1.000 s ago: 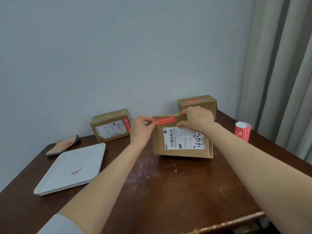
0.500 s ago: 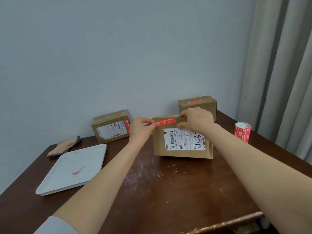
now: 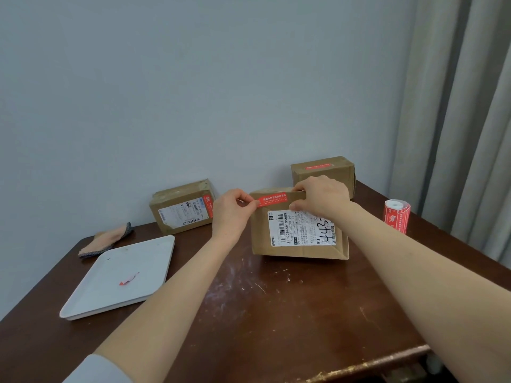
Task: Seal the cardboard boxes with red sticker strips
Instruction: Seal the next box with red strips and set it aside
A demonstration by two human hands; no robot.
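Observation:
A cardboard box (image 3: 262, 239) with a white shipping label stands at the table's middle. A red sticker strip (image 3: 272, 199) lies along its top front edge. My left hand (image 3: 231, 210) pinches the strip's left end at the box's upper left corner. My right hand (image 3: 322, 196) grips the top edge of the box and covers the strip's right end. A second box (image 3: 181, 210) with a red strip on its right side sits back left. A third box (image 3: 322, 168) with a red strip on top stands behind my right hand. A roll of red stickers (image 3: 396, 215) stands at the right.
A white tray (image 3: 110, 286) holding a small red scrap (image 3: 127, 280) lies front left on the dark wooden table (image 3: 276, 313). A folded cloth (image 3: 106, 240) sits behind the tray. A grey wall is close behind the boxes, and curtains (image 3: 470, 134) hang at the right.
Both hands stay on the middle box and the strip; my left hand has shifted slightly along the strip's left end. Nothing else has moved.

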